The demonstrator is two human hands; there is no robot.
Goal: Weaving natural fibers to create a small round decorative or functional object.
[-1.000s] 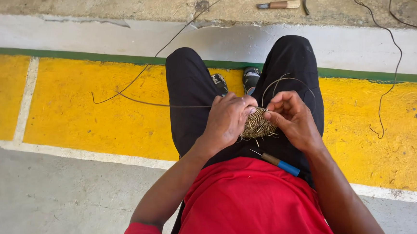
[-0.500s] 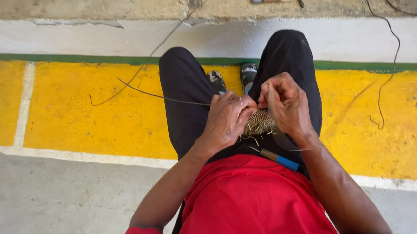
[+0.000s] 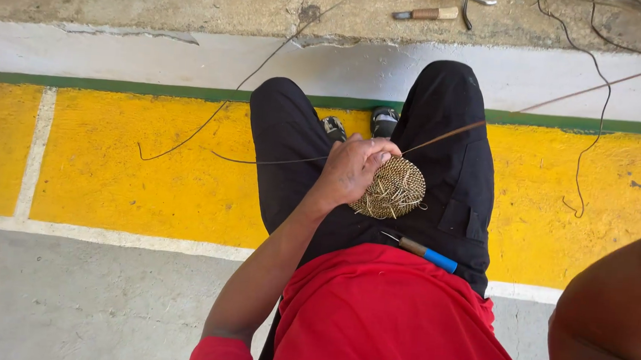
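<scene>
Left hand (image 3: 354,171) grips the woven disc (image 3: 396,187) at its left edge, fingers curled over the rim, holding it tilted above the lap, between the knees. Disc is round, tan, coiled fibre with loose short ends sticking out. Right hand is out of frame; only the right upper arm (image 3: 612,316) shows, low and far right of the disc, so its grip cannot be told. Hands are well apart. A thin strand (image 3: 442,138) runs taut from the disc's top up-right across the black trouser leg. Another dark strand (image 3: 262,160) trails left of the disc over the yellow painted floor (image 3: 113,167). Blue-handled awl (image 3: 420,251) lies on the lap just below the disc. Wood-handled knife (image 3: 428,14) lies on the concrete far above the disc.
</scene>
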